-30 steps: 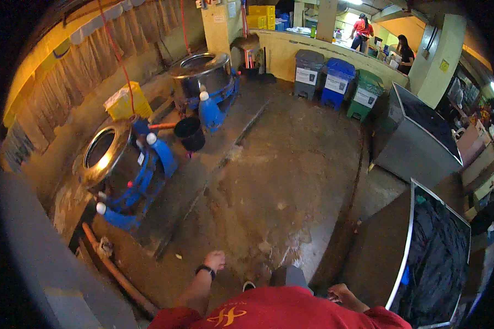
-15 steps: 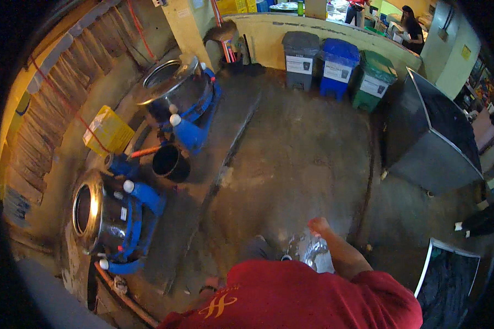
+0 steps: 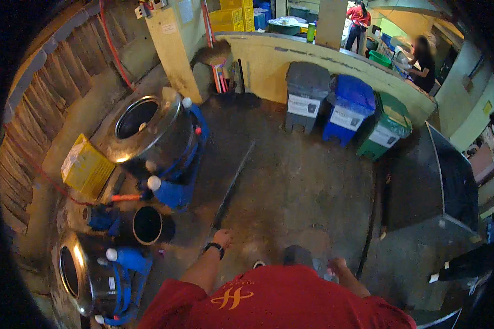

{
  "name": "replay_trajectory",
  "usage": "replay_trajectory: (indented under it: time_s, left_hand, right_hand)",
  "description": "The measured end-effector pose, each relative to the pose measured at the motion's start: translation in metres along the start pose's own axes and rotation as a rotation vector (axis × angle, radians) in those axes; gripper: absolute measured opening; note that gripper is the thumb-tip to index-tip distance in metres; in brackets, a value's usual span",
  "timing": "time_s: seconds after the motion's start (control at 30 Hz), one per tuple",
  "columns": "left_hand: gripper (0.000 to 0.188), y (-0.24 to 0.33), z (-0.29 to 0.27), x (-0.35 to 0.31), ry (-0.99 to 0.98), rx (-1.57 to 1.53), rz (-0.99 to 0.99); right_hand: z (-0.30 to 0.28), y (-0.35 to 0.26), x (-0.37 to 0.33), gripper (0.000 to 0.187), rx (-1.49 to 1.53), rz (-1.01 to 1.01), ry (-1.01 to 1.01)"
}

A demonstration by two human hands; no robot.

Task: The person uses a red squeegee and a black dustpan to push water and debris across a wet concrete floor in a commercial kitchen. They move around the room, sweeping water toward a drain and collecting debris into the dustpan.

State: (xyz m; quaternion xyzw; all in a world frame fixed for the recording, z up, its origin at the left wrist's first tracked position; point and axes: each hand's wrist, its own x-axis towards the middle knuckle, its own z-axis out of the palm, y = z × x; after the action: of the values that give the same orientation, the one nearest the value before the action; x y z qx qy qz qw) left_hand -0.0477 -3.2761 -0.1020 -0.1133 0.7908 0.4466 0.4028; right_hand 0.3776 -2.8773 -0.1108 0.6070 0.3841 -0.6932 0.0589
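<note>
My left hand [image 3: 222, 239], with a dark band on its wrist, is out in front of my body at the left over the floor. Its fingers look loosely curled, and nothing shows in them. My right hand [image 3: 337, 265] is low on the right, close to my red shirt [image 3: 291, 296], its fingers closed on a clear plastic bag [image 3: 323, 270]. Most of the bag is hidden behind my body. A dark shoe or trouser leg [image 3: 297, 255] shows between my hands.
Two steel drums, one farther [image 3: 148, 129] and one nearer [image 3: 88, 274], rest on blue stands at left. A black bucket [image 3: 147, 225] and yellow crate [image 3: 90, 170] are beside them. Grey [image 3: 307, 82], blue [image 3: 350, 101] and green [image 3: 388, 123] bins line the low wall. A dark metal container [image 3: 417, 192] stands right.
My left hand has swung forward into plain view. The right hand and clear bag have drawn back toward my body. The drums and bins now appear lower and nearer.
</note>
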Motion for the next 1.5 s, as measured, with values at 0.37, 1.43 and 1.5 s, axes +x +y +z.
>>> replay_trajectory:
  time_s: [0.37,1.43,1.5]
  left_hand:
    - [0.028,0.222,0.033,0.174,-0.066,0.237,0.099]
    - [0.032,0.681,-0.056,0.58,0.303,0.383,-0.289]
    - [0.016,0.647,-0.035,0.54,0.204,0.515,-0.57]
  right_hand:
    - [0.095,-0.303,0.211,0.012,-0.678,0.043,-0.232]
    - [0.942,-1.25,0.673,0.026,-1.443,-0.434,-0.348]
    - [1.016,-1.293,0.674,0.042,-1.626,-0.877,-0.224]
